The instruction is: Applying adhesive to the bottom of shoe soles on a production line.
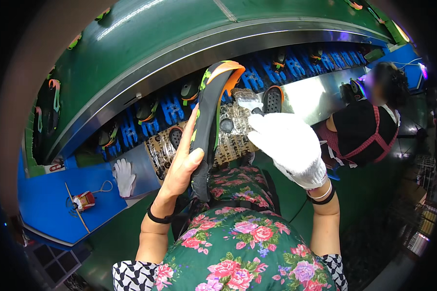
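My bare left hand is closed around a black clog with an orange and green strap, held up on edge with its heel end low. My right hand, in a white knitted glove, is closed on the dark handle of what looks like a flat brush; its pale end points toward the clog. Beneath both hands lies a work surface covered in brown patterned paper and clear tape, with a round black piece on it. A black clog with holes and an orange rim stands beyond the glove.
Blue racks carrying several clogs run behind the work surface, below a wide green conveyor. A spare white glove lies at left, beside a blue table with a stick and a small red object. Another person works at right.
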The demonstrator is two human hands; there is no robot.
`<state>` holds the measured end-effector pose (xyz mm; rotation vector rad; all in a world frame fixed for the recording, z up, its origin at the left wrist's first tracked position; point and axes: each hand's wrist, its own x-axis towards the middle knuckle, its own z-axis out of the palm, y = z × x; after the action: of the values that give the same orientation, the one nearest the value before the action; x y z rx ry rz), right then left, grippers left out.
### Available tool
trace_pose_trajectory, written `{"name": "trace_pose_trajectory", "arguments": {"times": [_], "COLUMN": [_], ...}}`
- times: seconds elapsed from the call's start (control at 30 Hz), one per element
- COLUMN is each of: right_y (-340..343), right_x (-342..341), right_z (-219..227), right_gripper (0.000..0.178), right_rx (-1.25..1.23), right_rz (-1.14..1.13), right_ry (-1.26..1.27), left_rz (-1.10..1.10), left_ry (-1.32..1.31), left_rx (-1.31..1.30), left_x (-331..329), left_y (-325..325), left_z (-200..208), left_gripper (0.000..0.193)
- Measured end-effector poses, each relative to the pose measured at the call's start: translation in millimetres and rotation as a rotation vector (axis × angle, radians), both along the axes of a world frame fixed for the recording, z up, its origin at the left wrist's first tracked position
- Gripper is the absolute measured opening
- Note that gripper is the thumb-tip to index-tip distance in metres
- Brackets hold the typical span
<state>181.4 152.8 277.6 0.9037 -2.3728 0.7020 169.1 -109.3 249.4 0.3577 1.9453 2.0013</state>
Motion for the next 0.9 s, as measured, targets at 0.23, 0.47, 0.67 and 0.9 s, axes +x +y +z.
{"name": "trace_pose_trajectory", "arguments": {"times": [0.23,0.47,0.67,0.9], "right_y": [1.5,-6.5,-3.2,0.4], "right_x": [-11.3,-12.1,-6.1,-11.1], "right_z": [3.9,0.2,-2.1,-1.9], "right_gripper": [0.045,0.043,0.039,0.039], "right_rx": [0.181,0.178,0.142,0.151], "right_rz": [0.106,0.118,0.195,0.127], "right_ry": [0.034,-0.037,0.003,0.018], "left_rz": [-0.014,-0.004,0.01,0.003], "left_ry": [0.037,0.056,0.04,0.024], "left_rx": [-0.068,-0.083,-0.089,-0.074], "left_x": [2.1,-3.4,-6.4,-10.0], "left_y": [-1.4,-0.3,-1.6,-1.5], "left_z": [-1.9,-3.9,-8.7,-15.2], "left_gripper": [0.099,0.103,0.108,0.107]}}
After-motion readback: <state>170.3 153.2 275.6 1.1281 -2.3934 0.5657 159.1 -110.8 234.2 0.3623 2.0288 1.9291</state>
